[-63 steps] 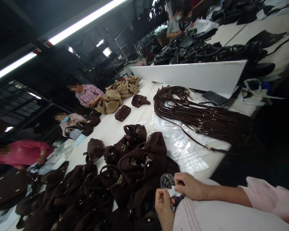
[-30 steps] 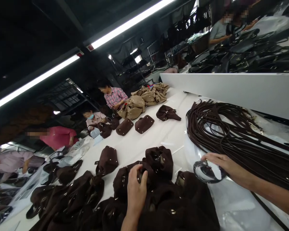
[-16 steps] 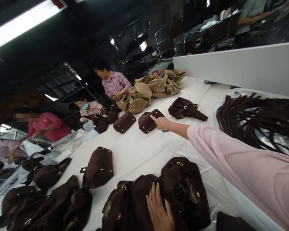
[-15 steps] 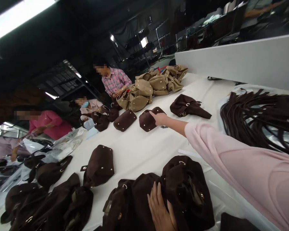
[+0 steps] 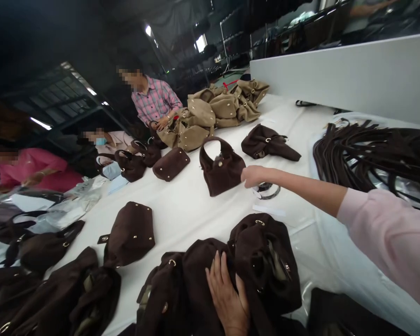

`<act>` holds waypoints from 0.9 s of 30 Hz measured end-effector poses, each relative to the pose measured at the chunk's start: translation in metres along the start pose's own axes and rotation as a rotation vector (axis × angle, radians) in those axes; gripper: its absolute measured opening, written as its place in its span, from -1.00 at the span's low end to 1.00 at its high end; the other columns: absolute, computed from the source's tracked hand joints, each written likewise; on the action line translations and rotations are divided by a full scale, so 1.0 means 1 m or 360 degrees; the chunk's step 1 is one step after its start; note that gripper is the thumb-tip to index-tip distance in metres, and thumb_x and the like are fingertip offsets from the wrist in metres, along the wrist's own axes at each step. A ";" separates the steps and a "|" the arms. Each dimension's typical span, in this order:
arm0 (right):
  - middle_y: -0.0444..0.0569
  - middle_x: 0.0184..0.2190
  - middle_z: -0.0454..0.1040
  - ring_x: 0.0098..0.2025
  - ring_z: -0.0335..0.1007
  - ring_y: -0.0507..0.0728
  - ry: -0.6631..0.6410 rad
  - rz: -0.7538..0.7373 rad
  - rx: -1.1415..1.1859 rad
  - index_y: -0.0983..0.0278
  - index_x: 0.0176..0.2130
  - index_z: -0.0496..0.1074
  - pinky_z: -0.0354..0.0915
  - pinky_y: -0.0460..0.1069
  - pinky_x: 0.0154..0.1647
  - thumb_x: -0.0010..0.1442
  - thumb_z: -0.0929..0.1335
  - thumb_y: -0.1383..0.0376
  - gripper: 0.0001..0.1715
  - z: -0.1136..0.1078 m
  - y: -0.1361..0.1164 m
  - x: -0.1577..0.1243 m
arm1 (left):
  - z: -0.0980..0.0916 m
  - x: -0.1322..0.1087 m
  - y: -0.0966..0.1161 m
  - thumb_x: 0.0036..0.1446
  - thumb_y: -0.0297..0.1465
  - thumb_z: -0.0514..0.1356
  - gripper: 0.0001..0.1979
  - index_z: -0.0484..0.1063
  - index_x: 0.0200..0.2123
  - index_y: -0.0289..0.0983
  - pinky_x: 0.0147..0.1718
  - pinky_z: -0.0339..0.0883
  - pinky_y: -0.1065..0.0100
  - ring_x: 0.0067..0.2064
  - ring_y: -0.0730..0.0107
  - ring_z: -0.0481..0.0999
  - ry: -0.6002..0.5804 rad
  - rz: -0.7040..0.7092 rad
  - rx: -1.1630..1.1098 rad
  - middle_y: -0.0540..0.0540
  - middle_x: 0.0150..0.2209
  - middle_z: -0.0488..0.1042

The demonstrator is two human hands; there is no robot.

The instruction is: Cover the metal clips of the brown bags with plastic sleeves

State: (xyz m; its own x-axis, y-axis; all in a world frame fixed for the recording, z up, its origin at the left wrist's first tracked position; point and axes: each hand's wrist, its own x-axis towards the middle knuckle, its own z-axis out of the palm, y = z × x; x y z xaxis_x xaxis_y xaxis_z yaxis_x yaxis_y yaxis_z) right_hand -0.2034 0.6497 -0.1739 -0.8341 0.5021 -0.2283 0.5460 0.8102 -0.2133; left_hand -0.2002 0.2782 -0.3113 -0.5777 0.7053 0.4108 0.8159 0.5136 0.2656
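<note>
Across the white table, both hands on separate dark brown bags.

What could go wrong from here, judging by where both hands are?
The right hand is at one side of the handle-up brown bag; an uneven pull might tip it.

The ring-shaped roll shows just below that hand, so it could snag or slip; whether it is held is unclear.

The left hand lies on the near brown bags; leaning harder might crease them.

I see a matt, cloth-like handbag with a shiny metal clasp; right of it, a glossy plastic roll.
</note>
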 end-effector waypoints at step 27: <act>-0.04 -0.41 0.50 -0.41 0.43 0.14 0.0729 -0.0539 -0.0401 0.23 -0.11 0.41 -0.06 -0.02 -0.50 0.15 0.29 0.36 -0.73 -0.064 -0.028 -0.288 | -0.163 0.066 0.097 0.21 -0.20 0.14 -0.26 -0.09 0.36 -0.20 0.29 0.10 0.16 0.38 0.15 0.05 -0.0322 -0.0335 -0.1271 -0.25 0.37 0.02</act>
State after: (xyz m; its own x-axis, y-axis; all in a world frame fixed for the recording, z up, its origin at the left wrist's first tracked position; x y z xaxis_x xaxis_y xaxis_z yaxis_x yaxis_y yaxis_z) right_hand 0.0161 0.5017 -0.0412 -0.9370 0.2383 0.2555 0.2568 0.9656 0.0410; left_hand -0.1552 0.2955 -0.1159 -0.6502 0.7467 0.1403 0.4189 0.1983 0.8861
